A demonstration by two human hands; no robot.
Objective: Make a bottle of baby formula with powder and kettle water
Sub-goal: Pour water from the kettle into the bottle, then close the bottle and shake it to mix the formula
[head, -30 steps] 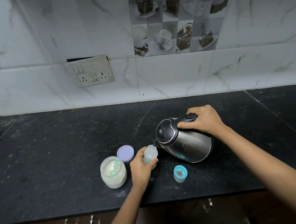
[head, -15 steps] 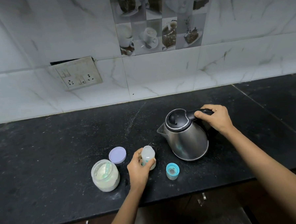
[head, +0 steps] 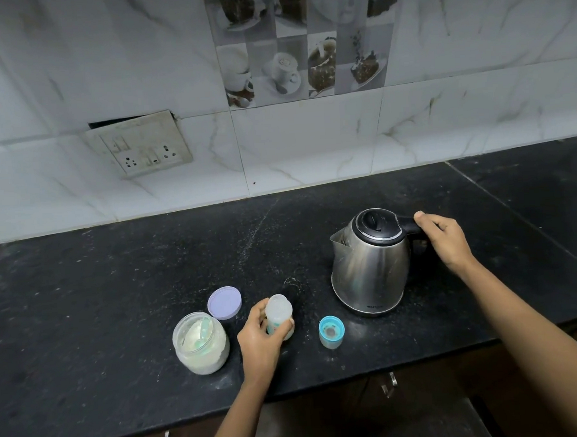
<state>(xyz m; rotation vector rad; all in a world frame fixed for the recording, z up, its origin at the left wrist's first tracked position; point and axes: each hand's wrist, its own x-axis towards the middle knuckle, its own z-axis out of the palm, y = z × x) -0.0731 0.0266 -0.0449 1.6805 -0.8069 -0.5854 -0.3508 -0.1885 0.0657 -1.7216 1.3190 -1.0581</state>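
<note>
L grip [head: 258, 340] wraps upright bottle [head: 278, 310]; R grip [head: 445, 240] prob. clasps kettle [head: 370, 267] handle.

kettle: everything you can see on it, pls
The kettle is brushed steel with a closed black lid and black handle. It stands upright on the black counter, spout pointing left, apart from the teal bottle cap near its base. The right hand grips its handle. No cord shows.

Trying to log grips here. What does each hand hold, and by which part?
The left hand grips the bottle round its lower body. The right hand holds the kettle by its black handle.
</note>
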